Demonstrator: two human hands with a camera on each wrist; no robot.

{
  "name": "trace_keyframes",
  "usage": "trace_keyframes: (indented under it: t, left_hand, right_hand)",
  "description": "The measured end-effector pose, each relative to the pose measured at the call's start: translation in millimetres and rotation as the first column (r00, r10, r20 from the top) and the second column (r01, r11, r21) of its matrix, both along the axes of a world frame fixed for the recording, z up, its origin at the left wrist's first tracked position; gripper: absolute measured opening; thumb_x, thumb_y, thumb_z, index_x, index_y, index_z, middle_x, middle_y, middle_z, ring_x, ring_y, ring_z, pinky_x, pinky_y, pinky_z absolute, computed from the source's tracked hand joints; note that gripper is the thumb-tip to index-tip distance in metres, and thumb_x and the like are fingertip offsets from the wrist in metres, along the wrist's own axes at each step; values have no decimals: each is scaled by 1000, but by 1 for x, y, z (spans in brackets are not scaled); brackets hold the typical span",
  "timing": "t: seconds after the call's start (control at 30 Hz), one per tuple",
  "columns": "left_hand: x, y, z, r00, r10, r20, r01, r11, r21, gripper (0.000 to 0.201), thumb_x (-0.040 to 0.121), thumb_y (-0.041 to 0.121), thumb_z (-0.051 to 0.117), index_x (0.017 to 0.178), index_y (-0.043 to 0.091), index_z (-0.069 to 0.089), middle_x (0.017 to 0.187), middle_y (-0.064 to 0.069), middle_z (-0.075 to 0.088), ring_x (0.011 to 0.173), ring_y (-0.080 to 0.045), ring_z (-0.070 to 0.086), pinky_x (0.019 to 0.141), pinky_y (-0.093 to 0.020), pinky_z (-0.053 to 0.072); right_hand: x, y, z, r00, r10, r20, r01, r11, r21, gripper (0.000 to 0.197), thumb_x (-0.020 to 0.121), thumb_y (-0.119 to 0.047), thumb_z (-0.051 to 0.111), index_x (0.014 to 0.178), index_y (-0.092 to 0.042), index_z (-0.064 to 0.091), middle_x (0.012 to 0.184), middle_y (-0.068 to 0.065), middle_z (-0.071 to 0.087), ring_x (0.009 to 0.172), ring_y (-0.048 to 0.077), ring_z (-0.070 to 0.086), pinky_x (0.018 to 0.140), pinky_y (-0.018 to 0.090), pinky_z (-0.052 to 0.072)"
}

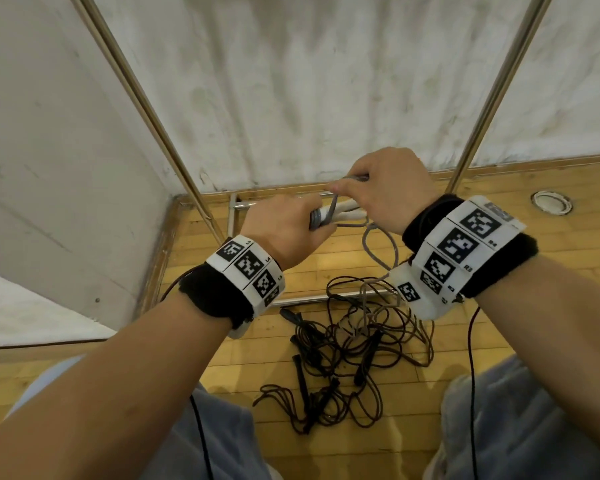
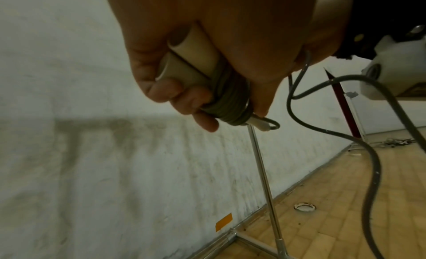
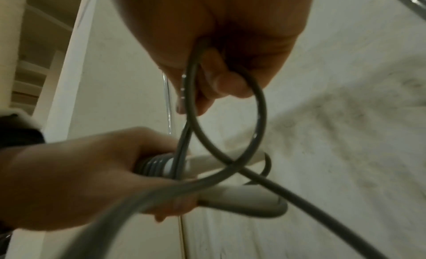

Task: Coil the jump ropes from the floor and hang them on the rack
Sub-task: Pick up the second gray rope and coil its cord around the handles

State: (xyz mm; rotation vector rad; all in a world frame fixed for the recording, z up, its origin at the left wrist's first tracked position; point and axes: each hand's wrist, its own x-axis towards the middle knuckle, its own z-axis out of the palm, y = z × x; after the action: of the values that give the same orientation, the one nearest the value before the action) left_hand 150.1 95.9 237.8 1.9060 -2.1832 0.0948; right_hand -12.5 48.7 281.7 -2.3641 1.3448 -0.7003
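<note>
My left hand point(image 1: 284, 226) grips the two white handles point(image 2: 191, 62) of a grey jump rope, held side by side, with several turns of grey cord point(image 2: 230, 102) wound round them. My right hand point(image 1: 378, 192) pinches a loop of the same grey cord point(image 3: 258, 106) just above the handles point(image 3: 230, 197). The free cord point(image 1: 381, 258) hangs down to the floor. A tangle of dark jump ropes point(image 1: 343, 358) with black handles lies on the wooden floor below my hands. The rack's metal uprights point(image 1: 146, 109) rise on both sides.
The rack's base bars point(image 1: 312, 298) lie on the wooden floor against the white wall. A round floor fitting point(image 1: 551, 201) sits at the right. My knees frame the rope pile. Another rack and a rope pile point(image 2: 396, 141) stand far along the wall.
</note>
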Motion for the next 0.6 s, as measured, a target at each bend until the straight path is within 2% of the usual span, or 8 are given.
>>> trace_keyframes:
  t: [0.17, 0.23, 0.3, 0.37, 0.43, 0.47, 0.53, 0.6]
  left_hand:
    - [-3, 2, 4, 991, -70, -111, 73, 997, 22, 24, 81, 49, 58, 83, 25, 62, 63, 7, 55, 59, -16, 49, 46, -24, 28]
    - [-4, 3, 8, 986, -103, -128, 109, 993, 35, 23, 80, 47, 59, 83, 24, 64, 64, 3, 58, 60, -18, 53, 47, -28, 36]
    - [-5, 5, 10, 970, -166, -179, 180, 981, 65, 23, 79, 45, 60, 85, 24, 66, 65, 1, 61, 61, -21, 55, 53, -37, 46]
    - [-6, 8, 14, 942, -222, -253, 246, 967, 68, 27, 78, 46, 56, 88, 23, 67, 65, 1, 62, 60, -21, 56, 58, -41, 48]
    - [-6, 12, 16, 917, -266, -296, 284, 959, 20, 32, 78, 46, 53, 90, 21, 68, 66, -1, 63, 59, -22, 56, 56, -39, 47]
    - [-7, 13, 18, 909, -282, -309, 293, 956, -10, 32, 79, 46, 52, 90, 20, 68, 66, -1, 63, 58, -21, 55, 55, -37, 46]
    - [-7, 17, 21, 895, -293, -336, 292, 955, -54, 29, 81, 43, 53, 89, 18, 66, 62, 3, 59, 55, -18, 53, 51, -32, 41]
    - [-7, 19, 23, 888, -270, -371, 259, 963, -79, 24, 82, 40, 55, 87, 17, 64, 57, 8, 52, 52, -12, 48, 49, -28, 35]
  right_hand:
    - [-16, -12, 4, 996, -81, 32, 79, 995, 61, 36, 73, -52, 69, 56, -22, 58, 58, -7, 54, 58, 8, 50, 51, 24, 33]
    - [-22, -18, 3, 997, -70, 42, 64, 989, 132, 38, 70, -53, 72, 55, -21, 59, 54, -5, 52, 53, 9, 47, 49, 25, 33]
    - [-28, -22, 1, 995, -35, 92, 13, 972, 236, 38, 71, -51, 73, 57, -17, 63, 49, -2, 45, 45, 10, 39, 48, 25, 31]
    - [-33, -24, -2, 988, -15, 152, -36, 946, 323, 39, 72, -51, 71, 63, -14, 69, 46, 1, 40, 41, 11, 34, 47, 23, 31]
    - [-33, -22, -6, 984, 2, 178, -70, 924, 375, 48, 71, -57, 65, 72, -9, 71, 49, 5, 46, 42, 12, 40, 47, 20, 36]
    - [-31, -21, -9, 984, 7, 179, -78, 915, 396, 54, 70, -59, 62, 77, -6, 72, 57, 9, 53, 49, 14, 48, 54, 21, 42]
    - [-27, -19, -14, 972, 16, 233, -127, 873, 471, 61, 72, -55, 61, 84, 4, 68, 76, 22, 60, 67, 30, 55, 69, 34, 49]
    - [-21, -17, -18, 926, -30, 376, -209, 789, 578, 54, 74, -43, 62, 85, 9, 64, 70, 17, 53, 61, 30, 46, 57, 30, 48]
